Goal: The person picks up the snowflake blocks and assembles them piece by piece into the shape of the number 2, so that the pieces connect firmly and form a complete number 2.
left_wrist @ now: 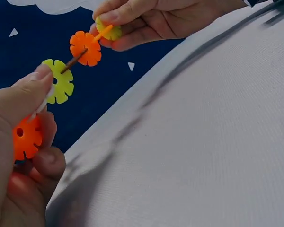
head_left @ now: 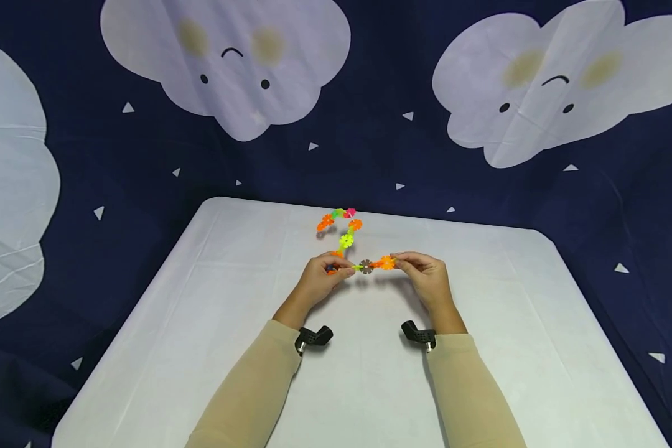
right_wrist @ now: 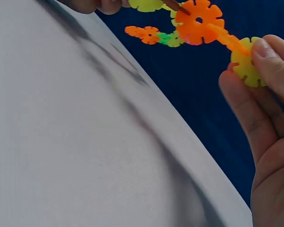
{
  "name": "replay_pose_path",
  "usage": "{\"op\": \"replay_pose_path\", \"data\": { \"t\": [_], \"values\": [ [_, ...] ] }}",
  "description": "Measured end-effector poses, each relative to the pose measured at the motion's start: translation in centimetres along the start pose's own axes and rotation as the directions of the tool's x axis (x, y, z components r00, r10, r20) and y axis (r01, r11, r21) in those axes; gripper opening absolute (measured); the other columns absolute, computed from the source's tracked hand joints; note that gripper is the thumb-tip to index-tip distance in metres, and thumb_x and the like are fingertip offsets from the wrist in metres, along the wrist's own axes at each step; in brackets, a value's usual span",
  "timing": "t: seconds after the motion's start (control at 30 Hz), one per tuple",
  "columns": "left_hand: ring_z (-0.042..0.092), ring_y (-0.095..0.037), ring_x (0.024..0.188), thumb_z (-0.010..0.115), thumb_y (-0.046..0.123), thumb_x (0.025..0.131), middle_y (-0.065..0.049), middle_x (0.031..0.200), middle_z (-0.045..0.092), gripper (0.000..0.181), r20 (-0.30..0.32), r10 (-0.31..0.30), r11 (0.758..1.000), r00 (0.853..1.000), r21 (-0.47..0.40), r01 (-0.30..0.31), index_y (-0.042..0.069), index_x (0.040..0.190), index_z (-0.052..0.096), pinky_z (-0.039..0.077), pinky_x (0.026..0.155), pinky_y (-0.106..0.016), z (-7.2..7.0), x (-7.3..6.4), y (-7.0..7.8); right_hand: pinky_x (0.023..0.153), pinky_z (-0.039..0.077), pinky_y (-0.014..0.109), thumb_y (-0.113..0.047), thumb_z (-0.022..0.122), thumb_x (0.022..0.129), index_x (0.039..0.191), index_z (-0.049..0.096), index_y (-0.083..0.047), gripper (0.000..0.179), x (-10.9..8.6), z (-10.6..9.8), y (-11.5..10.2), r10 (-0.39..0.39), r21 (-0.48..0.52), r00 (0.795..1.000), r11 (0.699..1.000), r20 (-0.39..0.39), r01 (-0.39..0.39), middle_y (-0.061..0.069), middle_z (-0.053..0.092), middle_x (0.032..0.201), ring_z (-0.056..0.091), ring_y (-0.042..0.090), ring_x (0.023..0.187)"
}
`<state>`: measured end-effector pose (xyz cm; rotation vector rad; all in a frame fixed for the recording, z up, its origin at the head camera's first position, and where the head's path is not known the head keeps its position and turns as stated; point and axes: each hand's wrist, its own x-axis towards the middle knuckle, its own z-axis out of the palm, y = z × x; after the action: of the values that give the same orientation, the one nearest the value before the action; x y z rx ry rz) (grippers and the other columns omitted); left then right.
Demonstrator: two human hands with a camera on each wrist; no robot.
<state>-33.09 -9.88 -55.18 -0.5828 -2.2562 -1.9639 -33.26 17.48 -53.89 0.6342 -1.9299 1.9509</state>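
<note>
A chain of notched plastic flower discs stretches between the hands, slotted edge to edge. My left hand [head_left: 317, 280] pinches a yellow-green disc [left_wrist: 61, 87] of it between thumb and fingers; an orange disc [left_wrist: 27, 137] lies against those fingers. My right hand [head_left: 430, 281] pinches a yellow disc [right_wrist: 246, 64] at the chain's right end. Between the hands are a brown disc [head_left: 366, 267] and an orange disc [head_left: 388, 262]. Beyond the left hand the chain curves away over the table through a yellow disc [head_left: 346, 241] to orange discs [head_left: 326, 222]. Fingers partly hide the left section.
The white-covered table [head_left: 229, 373] spreads around both hands, its far edge just behind the chain. A dark blue cloth [head_left: 381, 149] with white clouds hangs behind. Black wrist cameras [head_left: 313, 336] sit at both sleeve cuffs.
</note>
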Motion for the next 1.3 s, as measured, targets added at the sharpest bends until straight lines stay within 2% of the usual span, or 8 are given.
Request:
{"op": "replay_pose_path", "data": {
  "t": [0.27,0.43,0.53,0.7,0.83,1.07,1.17,1.3],
  "values": [
    [0.060,-0.018,0.083,0.087,0.014,0.090,0.000,0.101,0.069,0.012,-0.013,0.014,0.990,1.000,0.142,-0.012,0.010,0.100,0.081,0.051,0.068,-0.026,0.3,-0.3,-0.2,0.085,0.060,0.027,0.015,0.074,0.092,0.101,0.072,0.016,0.009,-0.5,-0.5,0.6,0.069,-0.038,0.996,0.997,0.057,-0.067,0.028,0.073,0.110,0.073,0.018,0.097],
    [0.062,-0.019,0.097,0.091,0.020,0.087,-0.002,0.108,0.071,0.029,0.026,0.064,0.955,0.998,0.289,-0.069,0.007,0.106,0.073,0.052,0.084,-0.034,0.4,-0.3,-0.5,0.082,0.059,0.023,0.017,0.075,0.090,0.101,0.071,0.016,0.012,-0.9,-0.7,0.9,0.102,-0.096,0.992,0.991,0.071,-0.095,0.033,0.069,0.113,0.071,0.015,0.096],
    [0.060,-0.022,0.096,0.092,0.023,0.086,-0.004,0.105,0.068,0.041,0.042,0.070,0.934,0.997,0.347,-0.080,0.006,0.111,0.065,0.051,0.085,-0.040,0.4,-0.2,-0.5,0.080,0.059,0.022,0.016,0.076,0.090,0.101,0.073,0.013,0.012,-0.9,-0.6,0.9,0.120,-0.115,0.990,0.987,0.071,-0.111,0.031,0.068,0.113,0.070,0.016,0.095],
    [0.062,-0.032,0.111,0.091,0.037,0.086,-0.015,0.122,0.066,0.070,0.039,-0.001,0.890,0.999,0.456,-0.017,0.015,0.139,0.050,0.052,0.096,-0.049,0.3,-0.2,0.0,0.081,0.059,0.022,0.016,0.076,0.089,0.099,0.072,0.012,0.011,-0.8,-0.6,0.8,0.124,-0.160,0.989,0.981,0.082,-0.110,0.029,0.067,0.109,0.069,0.015,0.092],
    [0.056,-0.037,0.128,0.087,0.051,0.086,-0.021,0.141,0.060,0.093,0.041,-0.082,0.845,0.996,0.533,0.047,0.019,0.159,0.039,0.048,0.107,-0.054,0.4,-0.2,0.3,0.079,0.060,0.022,0.018,0.074,0.090,0.099,0.070,0.016,0.010,-0.8,-0.1,-1.0,0.125,-0.187,0.987,0.977,0.100,-0.104,0.031,0.066,0.106,0.070,0.017,0.089],
    [0.051,-0.026,0.115,0.083,0.056,0.088,-0.010,0.135,0.064,0.084,0.079,-0.075,0.769,0.994,0.639,0.007,0.014,0.154,0.053,0.050,0.100,-0.044,0.4,-0.2,0.3,0.078,0.060,0.023,0.017,0.074,0.090,0.098,0.070,0.016,0.009,-0.7,0.5,-2.6,0.159,-0.245,0.982,0.961,0.105,-0.129,0.029,0.067,0.102,0.073,0.029,0.087],
    [0.046,-0.027,0.119,0.081,0.059,0.088,-0.008,0.135,0.062,0.083,0.091,-0.066,0.731,0.994,0.683,-0.014,0.012,0.151,0.056,0.045,0.103,-0.043,0.5,-0.2,0.3,0.079,0.061,0.024,0.017,0.075,0.089,0.097,0.071,0.015,0.009,-0.7,0.2,-1.3,0.144,-0.275,0.985,0.955,0.096,-0.113,0.029,0.067,0.101,0.072,0.036,0.087],
    [0.042,-0.028,0.122,0.079,0.061,0.087,-0.008,0.131,0.057,0.081,0.105,-0.078,0.700,0.991,0.713,-0.021,0.011,0.148,0.060,0.042,0.104,-0.043,0.4,-0.2,0.3,0.080,0.060,0.022,0.017,0.077,0.088,0.096,0.073,0.011,0.010,-0.8,-0.2,0.8,0.117,-0.304,0.989,0.949,0.086,-0.086,0.026,0.067,0.101,0.070,0.037,0.087]
  ]
}}
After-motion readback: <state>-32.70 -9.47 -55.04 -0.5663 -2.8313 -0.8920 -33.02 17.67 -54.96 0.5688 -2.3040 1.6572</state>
